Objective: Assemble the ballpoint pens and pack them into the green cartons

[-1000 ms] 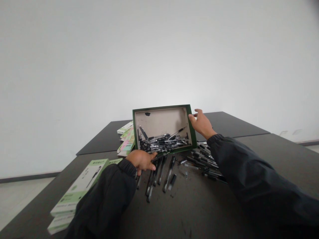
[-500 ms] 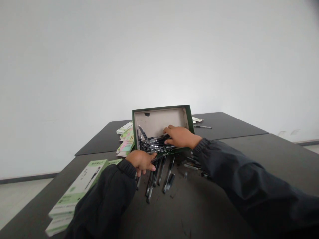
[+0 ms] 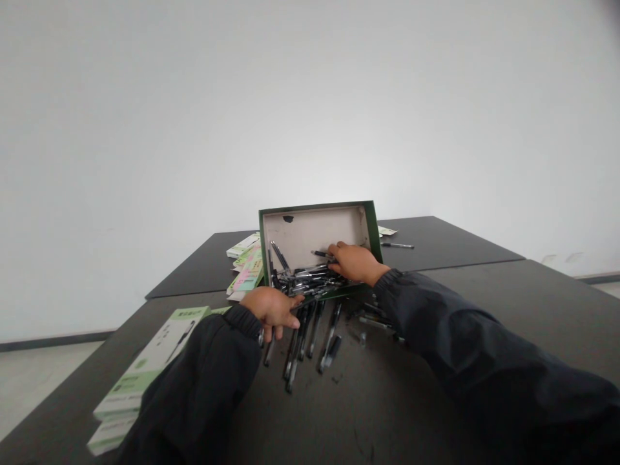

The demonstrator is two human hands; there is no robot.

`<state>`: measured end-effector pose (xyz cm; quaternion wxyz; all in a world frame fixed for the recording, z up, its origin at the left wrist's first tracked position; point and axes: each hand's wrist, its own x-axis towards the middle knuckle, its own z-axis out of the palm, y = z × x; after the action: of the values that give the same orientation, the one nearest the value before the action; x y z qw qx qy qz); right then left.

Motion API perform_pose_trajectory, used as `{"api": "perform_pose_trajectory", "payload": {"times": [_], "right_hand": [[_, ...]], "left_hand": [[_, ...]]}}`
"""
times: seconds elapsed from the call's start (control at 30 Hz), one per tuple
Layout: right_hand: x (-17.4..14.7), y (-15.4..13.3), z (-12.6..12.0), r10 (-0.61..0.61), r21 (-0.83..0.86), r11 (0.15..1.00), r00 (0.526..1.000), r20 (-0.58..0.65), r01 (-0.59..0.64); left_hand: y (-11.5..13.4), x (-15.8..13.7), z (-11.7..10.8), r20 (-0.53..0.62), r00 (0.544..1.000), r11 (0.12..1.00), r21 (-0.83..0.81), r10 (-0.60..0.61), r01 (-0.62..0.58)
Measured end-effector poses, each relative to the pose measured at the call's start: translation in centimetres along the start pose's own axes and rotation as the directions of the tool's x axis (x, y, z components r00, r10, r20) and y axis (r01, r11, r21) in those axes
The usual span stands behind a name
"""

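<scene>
Pens with slim clear barrels and black grips lie heaped along the near side of the shallow green-rimmed box with a pale inside, whose opening faces you. Your right hand is in the box, fingers curled over the heap; one black pen juts left from your fingertips, but you cannot tell how firmly it is gripped. Your left hand is half open at the near left rim — whether it grips there is unclear. Each pen should be light, stiff and rather slippery, best taken mid-barrel; the box is probably cardboard, so hold it by its edges. More loose pens lie on the matt black desk, near the box. Flat white-and-green cartons lie near left, others farther off. A plain pale wall rises behind, with dark skirting above pale floor at left.
</scene>
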<state>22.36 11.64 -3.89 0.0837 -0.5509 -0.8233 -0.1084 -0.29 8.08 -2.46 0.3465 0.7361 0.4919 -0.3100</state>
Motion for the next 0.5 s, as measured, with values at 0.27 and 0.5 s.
{"api": "perform_pose_trajectory", "payload": {"times": [0.27,0.5], "right_hand": [[0.2,1.5,0.2,0.088,-0.03,0.996,0.995,-0.038,-0.089],[-0.2,1.5,0.8,-0.068,-0.009,0.998,0.998,-0.008,0.068]], "left_hand": [[-0.4,0.4,0.0,0.031,0.999,1.0,-0.014,0.016,-0.015],[-0.9,0.3,-0.2,0.0,0.999,0.999,-0.04,0.033,-0.033]]}}
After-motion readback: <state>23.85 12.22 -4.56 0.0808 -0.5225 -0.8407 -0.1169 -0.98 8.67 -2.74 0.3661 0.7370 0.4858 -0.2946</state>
